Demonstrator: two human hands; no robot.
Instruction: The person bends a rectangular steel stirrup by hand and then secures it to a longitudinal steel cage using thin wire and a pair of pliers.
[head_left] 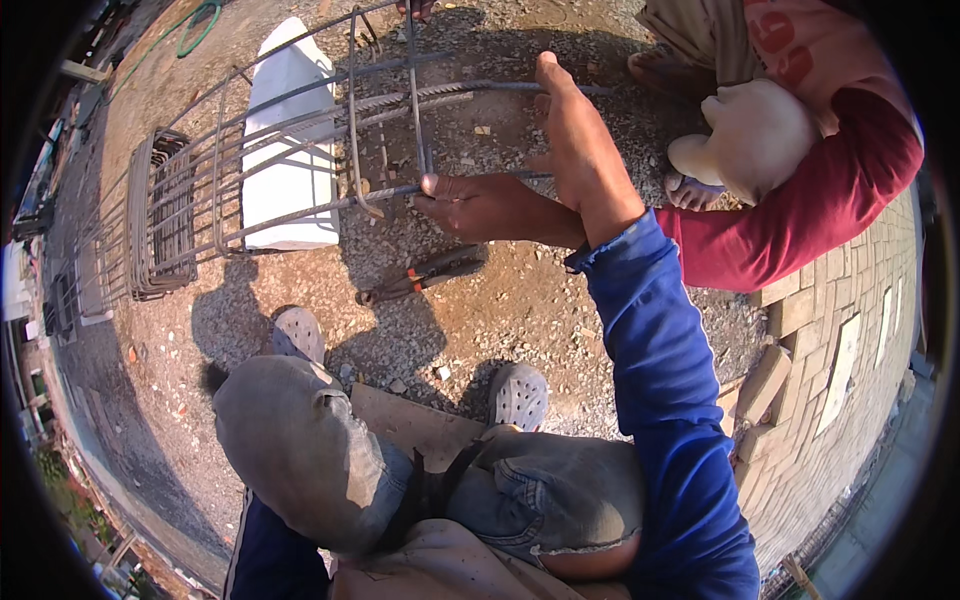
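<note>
"Where's the one grey steel-rod cage (352, 108)?"
"Outdoors, over one long white block (290, 235) on gravel (560, 285); one pair of black-and-orange pliers (412, 283) lies near the cage."
"Grips?"
"Right hand (585, 140) open beside it; left hand unseen."

And here around me spreads rough gravel ground (560, 300), sunlit, with long dark shadows cutting across it! Far off to my upper left, a green hose (183, 53) curls in a loop. Over on my right runs the tan block paving (815, 300), a pale strip (838, 372) lying on it, and a loose block (765, 385) sitting tilted at its near edge. Low on my left, blurred greenery (75, 505) crowds the rim!
</note>
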